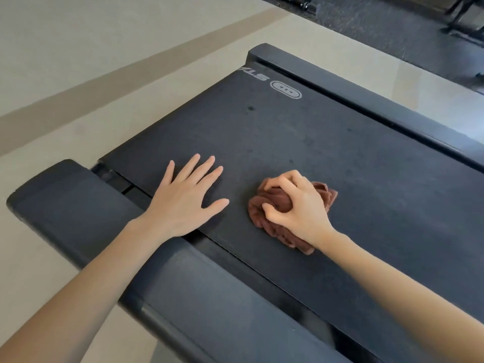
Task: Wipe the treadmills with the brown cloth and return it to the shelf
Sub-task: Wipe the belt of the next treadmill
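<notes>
A black treadmill (301,132) fills the view, its dark belt running from lower right to upper left, with a grey logo near the far end. The brown cloth (264,218) lies bunched on the belt near its rear end. My right hand (296,205) presses down on the cloth, fingers curled into it. My left hand (183,200) rests flat on the belt to the left of the cloth, fingers spread, holding nothing. The shelf is not in view.
The near side rail (78,210) of the treadmill runs under my left forearm. Beige floor (78,61) with a darker stripe lies to the left. Dark rubber flooring and black equipment legs (458,19) sit at the top right.
</notes>
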{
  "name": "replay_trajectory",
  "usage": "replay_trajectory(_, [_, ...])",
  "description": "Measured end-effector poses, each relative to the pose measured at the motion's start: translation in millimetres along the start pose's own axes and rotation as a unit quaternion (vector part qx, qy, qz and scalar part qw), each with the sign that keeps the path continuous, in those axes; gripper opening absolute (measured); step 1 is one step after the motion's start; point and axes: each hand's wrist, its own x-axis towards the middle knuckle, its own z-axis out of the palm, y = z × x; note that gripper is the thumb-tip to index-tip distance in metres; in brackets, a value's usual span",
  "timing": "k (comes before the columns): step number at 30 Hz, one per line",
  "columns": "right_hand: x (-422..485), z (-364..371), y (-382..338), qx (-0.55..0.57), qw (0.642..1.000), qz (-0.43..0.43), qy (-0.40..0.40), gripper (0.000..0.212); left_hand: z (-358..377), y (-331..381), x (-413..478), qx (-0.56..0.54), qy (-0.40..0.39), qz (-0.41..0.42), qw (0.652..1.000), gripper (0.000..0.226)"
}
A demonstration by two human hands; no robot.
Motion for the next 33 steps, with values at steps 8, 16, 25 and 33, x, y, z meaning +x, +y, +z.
replay_trajectory(8, [-29,-37,48,0.037,0.998,-0.030,-0.027,0.029,14,1,-3,0.019,0.011,-0.006,1.000,0.081])
replay_trajectory(16, [106,12,18,0.053,0.996,-0.043,-0.052,0.029,7,3,-2,0.039,-0.010,-0.010,0.999,0.079])
replay_trajectory(25, [-14,-41,72,0.046,0.992,-0.102,-0.065,0.031,8,2,-4,0.040,-0.015,-0.014,0.999,0.076])
replay_trajectory(33, [159,45,8,0.044,0.990,-0.123,-0.053,0.032,6,5,-3,0.045,-0.025,-0.015,0.999,0.073])
